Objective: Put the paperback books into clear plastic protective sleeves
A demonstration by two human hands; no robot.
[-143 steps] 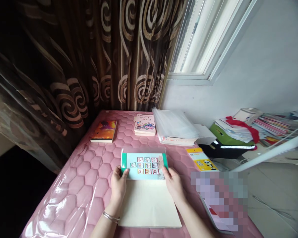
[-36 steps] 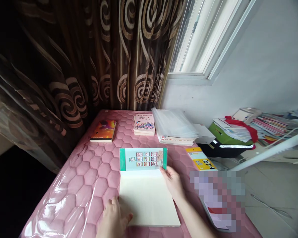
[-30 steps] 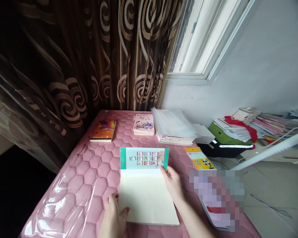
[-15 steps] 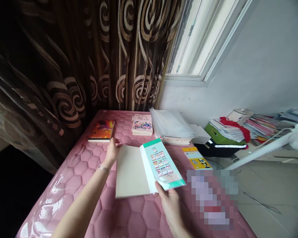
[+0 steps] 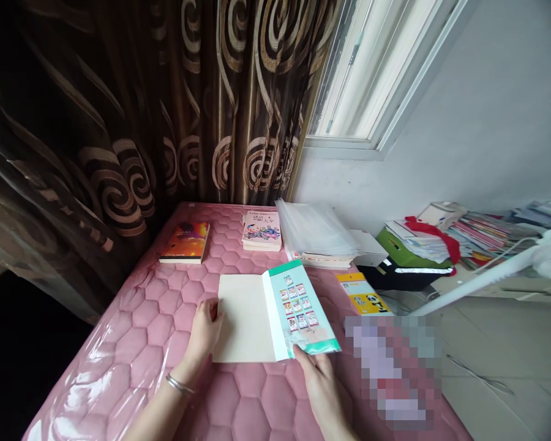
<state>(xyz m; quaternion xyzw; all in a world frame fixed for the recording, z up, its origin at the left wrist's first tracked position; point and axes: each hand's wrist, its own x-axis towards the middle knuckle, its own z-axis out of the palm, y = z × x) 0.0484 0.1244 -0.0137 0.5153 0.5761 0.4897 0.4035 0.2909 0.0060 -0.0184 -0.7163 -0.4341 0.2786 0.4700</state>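
Corner of a room with a swirly brown curtain [image 5: 119,122] and a window, plus a pink mattress [image 5: 165,318] under plastic as the work surface. So far: the book [image 5: 243,318] lies in the middle, plain cream side up, with its teal flap [image 5: 298,306] swung out to the right and not yet flat, its near end lifted. Might be clear film on that end, can't tell. Left hand [image 5: 206,327] lies loose, fingers on the book's left edge. Right hand [image 5: 319,383] pinches the flap's near corner. A stack of clear sleeves [image 5: 319,229] sits behind, untouched.
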